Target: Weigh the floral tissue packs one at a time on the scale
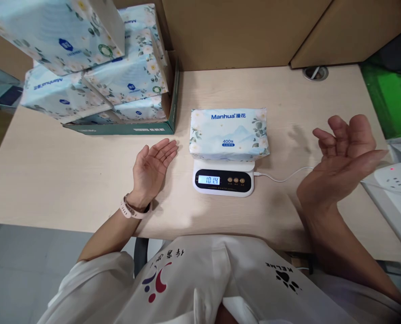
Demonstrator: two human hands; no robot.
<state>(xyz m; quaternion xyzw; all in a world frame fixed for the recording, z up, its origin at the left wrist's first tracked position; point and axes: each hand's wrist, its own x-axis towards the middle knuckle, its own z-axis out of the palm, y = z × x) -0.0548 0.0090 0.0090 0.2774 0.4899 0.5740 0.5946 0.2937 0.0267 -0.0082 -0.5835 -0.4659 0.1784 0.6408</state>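
A pale blue tissue pack (229, 133) marked Manhua lies on a small white digital scale (224, 180) whose lit display reads about 101.4. My left hand (152, 167) rests palm up on the table just left of the scale, fingers stretched out and empty. Raised above the table to the right of the scale, my right hand (344, 155) is also palm up with fingers loosely curled and holds nothing. Neither hand touches the pack or the scale.
A green cardboard tray (160, 128) at the back left holds several stacked tissue packs (95, 67). A white cable (284, 176) runs from the scale toward a white power strip (398, 189) at the right edge. Cardboard boxes (241, 31) stand behind.
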